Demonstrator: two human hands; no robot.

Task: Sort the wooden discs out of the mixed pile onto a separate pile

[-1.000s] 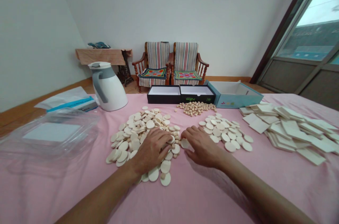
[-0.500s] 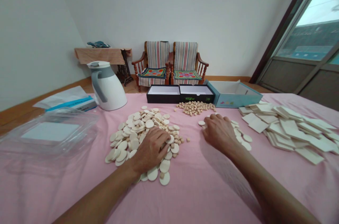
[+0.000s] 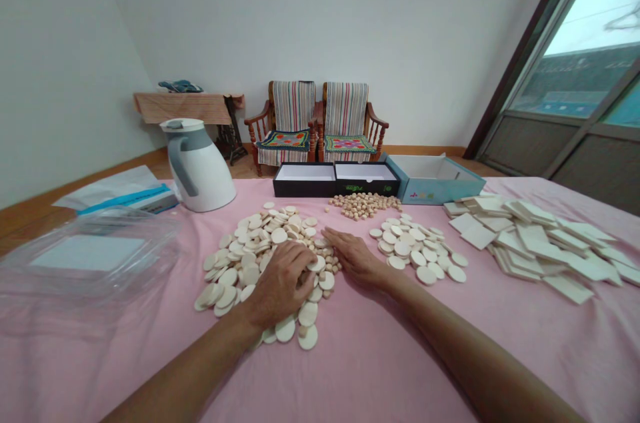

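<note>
Discs (image 3: 250,256) lie mostly in one big heap on the cloth (image 3: 380,356). A smaller group (image 3: 417,253) lies apart to its right, so the sorting looks less than half done. The left hand (image 3: 280,283) rests on the heap, fingers curled; I cannot tell whether it grips a disc. The right hand (image 3: 353,256) lies flat and spread at the heap's right edge, holding nothing.

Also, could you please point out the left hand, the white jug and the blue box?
left hand (image 3: 281,281), head view, back of hand.
white jug (image 3: 203,176), head view, on its body.
blue box (image 3: 430,193), head view, front wall.
</note>
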